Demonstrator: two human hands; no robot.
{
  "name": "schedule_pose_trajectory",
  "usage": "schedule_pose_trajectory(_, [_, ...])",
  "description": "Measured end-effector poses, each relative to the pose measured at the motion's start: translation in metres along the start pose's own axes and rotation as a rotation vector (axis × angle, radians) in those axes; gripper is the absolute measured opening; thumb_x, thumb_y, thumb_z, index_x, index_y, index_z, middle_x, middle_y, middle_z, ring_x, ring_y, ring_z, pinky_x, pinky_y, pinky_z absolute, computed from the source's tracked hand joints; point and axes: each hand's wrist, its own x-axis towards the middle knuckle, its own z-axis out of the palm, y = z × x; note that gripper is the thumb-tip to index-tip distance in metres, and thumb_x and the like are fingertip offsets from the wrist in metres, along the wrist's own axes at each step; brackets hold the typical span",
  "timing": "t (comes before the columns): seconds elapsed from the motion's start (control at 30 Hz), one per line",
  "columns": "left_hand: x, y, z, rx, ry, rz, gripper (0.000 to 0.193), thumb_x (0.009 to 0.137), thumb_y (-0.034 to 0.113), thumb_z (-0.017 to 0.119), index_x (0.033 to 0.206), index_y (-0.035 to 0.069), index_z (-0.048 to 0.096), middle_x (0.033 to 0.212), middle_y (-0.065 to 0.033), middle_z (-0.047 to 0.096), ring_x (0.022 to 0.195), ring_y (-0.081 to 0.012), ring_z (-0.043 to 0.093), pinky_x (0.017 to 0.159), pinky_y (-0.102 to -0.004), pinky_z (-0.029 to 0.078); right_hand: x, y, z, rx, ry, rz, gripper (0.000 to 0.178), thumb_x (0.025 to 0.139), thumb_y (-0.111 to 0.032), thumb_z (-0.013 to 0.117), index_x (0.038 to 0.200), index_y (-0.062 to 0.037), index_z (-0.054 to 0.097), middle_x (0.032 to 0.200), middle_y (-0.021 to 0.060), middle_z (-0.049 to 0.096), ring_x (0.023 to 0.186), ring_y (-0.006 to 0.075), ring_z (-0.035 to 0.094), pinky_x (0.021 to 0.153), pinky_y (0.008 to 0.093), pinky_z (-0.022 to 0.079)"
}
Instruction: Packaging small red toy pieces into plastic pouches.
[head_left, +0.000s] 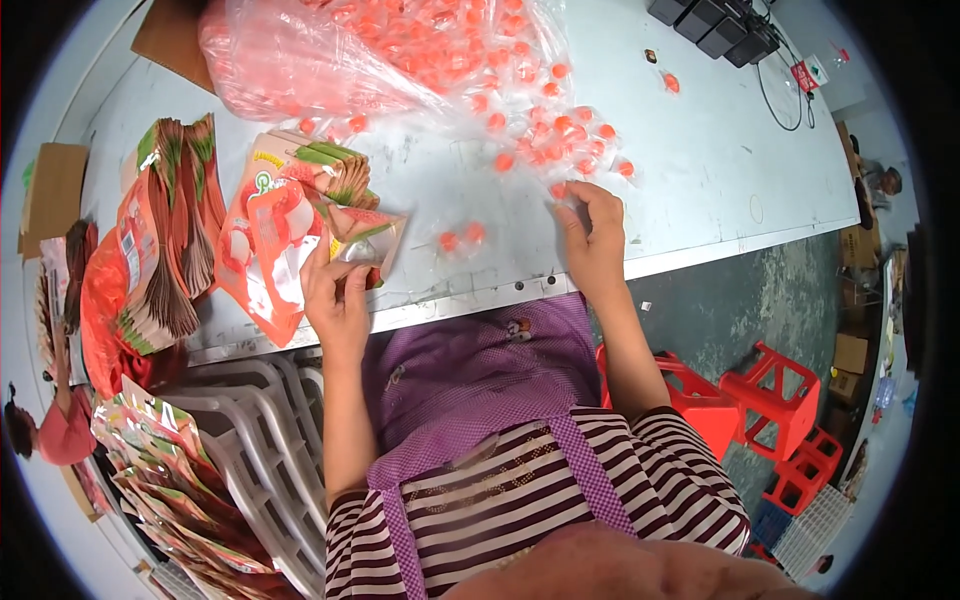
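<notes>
My left hand is closed on the edge of a printed foil pouch, whose mouth stands partly spread toward the right. The pouch lies over more red and white pouches near the table's front edge. Over the tabletop, my right hand has thumb and index finger apart. Its index fingertip touches a small clear-wrapped orange-red piece at the near edge of a scattered pile. Between my hands lie two loose wrapped pieces.
A large clear plastic bag of wrapped pieces covers the table's far side. Bundled pouches stand at left. Black devices with a cable sit far right. Grey stacked plastic frames and red stools stand below table level.
</notes>
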Motion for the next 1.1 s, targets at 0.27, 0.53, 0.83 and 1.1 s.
schedule_pose_trajectory(0.27, [0.002,0.001,0.001,-0.029,0.016,0.004,0.005,0.08,0.004,0.063,0.082,0.001,0.06,0.125,-0.0228,0.052,0.105,-0.0266,0.051,0.091,-0.0354,0.038,0.0,-0.003,-0.003,-0.054,-0.053,-0.049,0.025,0.082,-0.006,0.06,0.108,-0.0046,0.059,0.099,0.0117,0.057,0.09,0.0247,0.052,0.082,0.0324,0.042])
schedule_pose_trajectory(0.53, [0.002,0.001,0.0,-0.058,0.03,-0.03,0.008,0.075,0.003,0.067,0.078,0.001,0.061,0.123,-0.0219,0.054,0.108,-0.0287,0.051,0.093,-0.0365,0.039,0.004,-0.008,0.002,-0.065,-0.136,-0.124,0.032,0.08,-0.009,0.063,0.111,-0.0039,0.057,0.101,0.0126,0.056,0.092,0.0262,0.05,0.082,0.0334,0.041])
schedule_pose_trajectory(0.83, [0.002,0.001,0.001,-0.053,0.016,-0.019,0.005,0.079,0.003,0.064,0.081,0.001,0.06,0.123,-0.0237,0.053,0.11,-0.0275,0.05,0.093,-0.0367,0.037,0.038,-0.029,0.032,-0.321,-0.343,-0.138,0.044,0.081,-0.02,0.063,0.119,-0.0041,0.05,0.111,0.0135,0.049,0.098,0.0318,0.05,0.079,0.0398,0.047])
schedule_pose_trajectory(1.1, [0.002,0.003,0.004,-0.057,0.031,-0.028,0.008,0.074,0.003,0.067,0.078,0.0,0.061,0.124,-0.0206,0.054,0.108,-0.0286,0.051,0.093,-0.0363,0.039,0.016,-0.05,0.044,-0.315,-0.434,-0.156,0.037,0.084,-0.016,0.057,0.119,-0.0055,0.051,0.108,0.0137,0.05,0.098,0.0303,0.052,0.077,0.0399,0.049])
